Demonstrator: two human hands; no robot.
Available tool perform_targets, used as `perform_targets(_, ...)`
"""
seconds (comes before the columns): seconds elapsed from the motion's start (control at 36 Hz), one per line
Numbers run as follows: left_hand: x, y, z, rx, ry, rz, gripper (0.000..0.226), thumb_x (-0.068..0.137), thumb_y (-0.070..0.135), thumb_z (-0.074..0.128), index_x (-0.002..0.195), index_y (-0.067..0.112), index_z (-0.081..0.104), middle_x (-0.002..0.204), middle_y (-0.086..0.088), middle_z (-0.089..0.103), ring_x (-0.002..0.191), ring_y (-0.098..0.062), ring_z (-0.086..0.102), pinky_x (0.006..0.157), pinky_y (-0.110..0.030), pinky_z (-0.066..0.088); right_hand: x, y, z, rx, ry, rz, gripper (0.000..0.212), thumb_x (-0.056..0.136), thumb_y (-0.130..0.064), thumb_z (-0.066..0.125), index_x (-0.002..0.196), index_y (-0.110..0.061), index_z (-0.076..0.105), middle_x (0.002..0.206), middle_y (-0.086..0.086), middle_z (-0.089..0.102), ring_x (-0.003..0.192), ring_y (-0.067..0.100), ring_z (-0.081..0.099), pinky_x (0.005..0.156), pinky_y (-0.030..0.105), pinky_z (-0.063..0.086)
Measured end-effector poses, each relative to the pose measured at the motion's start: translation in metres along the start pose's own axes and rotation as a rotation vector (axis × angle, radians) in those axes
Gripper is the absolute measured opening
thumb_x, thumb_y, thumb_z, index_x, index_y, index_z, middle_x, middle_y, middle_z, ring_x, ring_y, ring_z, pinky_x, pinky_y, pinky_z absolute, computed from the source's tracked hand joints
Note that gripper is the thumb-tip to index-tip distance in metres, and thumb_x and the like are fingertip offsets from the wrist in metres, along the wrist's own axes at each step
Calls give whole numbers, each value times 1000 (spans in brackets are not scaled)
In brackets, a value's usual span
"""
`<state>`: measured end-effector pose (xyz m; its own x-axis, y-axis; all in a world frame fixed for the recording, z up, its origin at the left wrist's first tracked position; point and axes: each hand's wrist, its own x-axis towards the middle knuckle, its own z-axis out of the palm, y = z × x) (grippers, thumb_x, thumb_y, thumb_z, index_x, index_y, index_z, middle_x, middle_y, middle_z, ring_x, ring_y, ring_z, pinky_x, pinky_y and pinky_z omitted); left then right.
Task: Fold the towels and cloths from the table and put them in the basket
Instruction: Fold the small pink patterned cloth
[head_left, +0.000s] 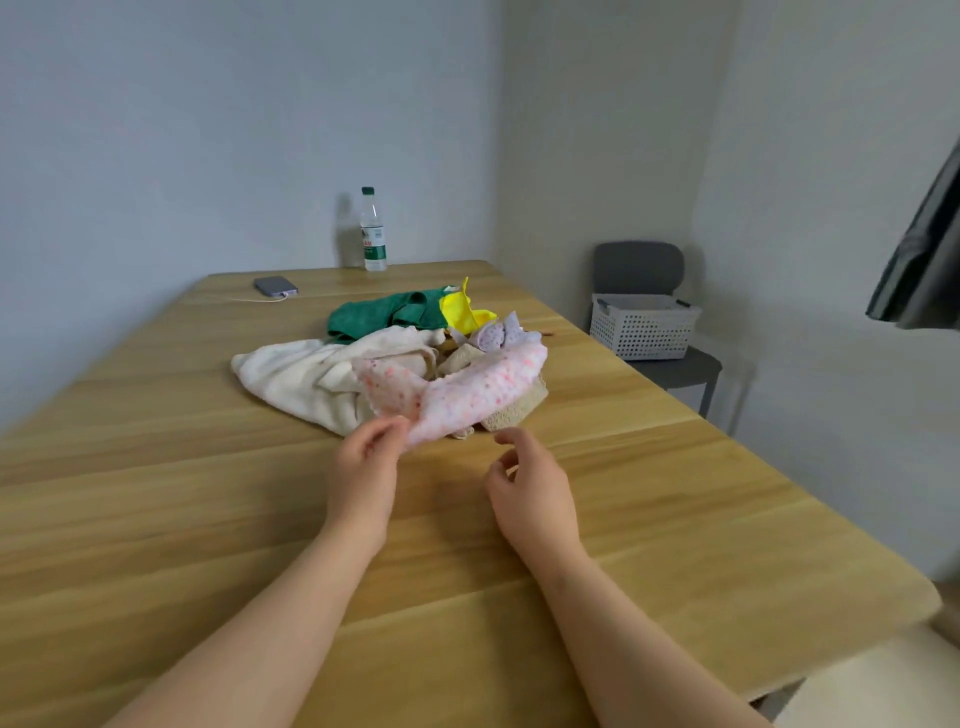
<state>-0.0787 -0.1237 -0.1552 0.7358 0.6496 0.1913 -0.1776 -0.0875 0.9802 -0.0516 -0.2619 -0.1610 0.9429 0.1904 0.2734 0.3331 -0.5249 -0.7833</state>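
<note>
While left fingers (388, 427) pinch cloth (478, 389), right hand (535, 493) hovers.

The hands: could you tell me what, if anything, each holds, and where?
The left hand pinches the pink cloth at its near end; the right hand holds nothing.

wooden table (675, 519), light grain. mid-table: one loose pile, with cream towel (296, 374) on the left, green cloth (379, 314) and yellow cloth (462, 312) behind, lilac cloth (498, 335) and beige knit cloth (519, 408) on the right, pink speckled cloth (483, 387) draped across the top. far left: phone (274, 286) with white cable (249, 300). far edge: water bottle (373, 234), upright. white basket (644, 325) is off the table, on grey stool (691, 369).
</note>
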Motion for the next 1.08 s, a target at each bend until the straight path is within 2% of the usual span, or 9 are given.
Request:
perform_targets(0.14,-12,3,-4,42,21,20,49,84,6,63,127,23,46,103,3,57,85,-9,54,71,-24,41,1,-3,-2,-12,-26,16,36,91,-16,46,126,-26,48,111,-3,57,97,16,55,75,28,42)
perform_targets(0.31,-17,2,-9,122,6,106,68,80,1,66,136,22,34,82,5,62,77,-4,57,68,-19,41,2,1,-5,125,33,16,37,89,-10,48,121,-26,51,107,-5,55,90,14,53,74,25,40)
perform_targets(0.5,-13,-2,-1,698,-568,172,48,84,8,57,119,41,52,103,32,60,108,9,55,93,-13,41,9,5,-7,302,114,84,26,89,-8,48,104,-29,50,99,-5,57,82,13,54,78,27,42)
perform_targets(0.64,-8,10,-8,709,-693,100,22,86,17,63,90,39,63,86,22,69,86,14,60,82,-7,43,18,9,-16,356,88,176,24,89,-10,50,108,-25,50,85,-12,55,75,7,53,75,26,38)
perform_targets(0.72,-5,12,-14,665,-611,97,24,93,23,53,74,32,64,64,10,69,64,1,62,81,-28,50,17,8,-16,325,59,154,22,89,-16,54,110,-24,51,86,-12,55,74,3,52,70,23,35)
perform_targets(0.86,-5,5,-18,882,-334,233,14,95,27,46,107,33,43,63,7,56,51,-15,56,53,-35,46,8,8,-6,53,35,-115,44,88,-35,55,131,-35,47,133,-6,41,113,9,43,84,19,32)
perform_targets(0.94,-5,2,-15,1109,-367,345,39,92,27,49,129,35,43,101,10,60,87,-11,57,73,-27,44,3,7,0,-280,176,-300,43,77,-50,44,117,-44,59,137,-4,47,117,24,44,86,35,36)
perform_targets(1.0,-6,-3,-11,1182,-418,405,38,90,34,39,125,36,52,127,13,52,120,-14,45,97,-31,31,2,8,5,-459,223,-378,30,72,-47,44,87,-44,69,118,-5,63,108,26,49,80,41,46)
perform_targets(1.08,-8,-5,-9,1209,-503,432,43,87,41,31,125,38,50,133,20,48,129,-7,37,102,-27,20,2,11,7,-561,196,-373,16,64,-40,53,56,-35,67,77,-13,67,85,24,63,79,37,44)
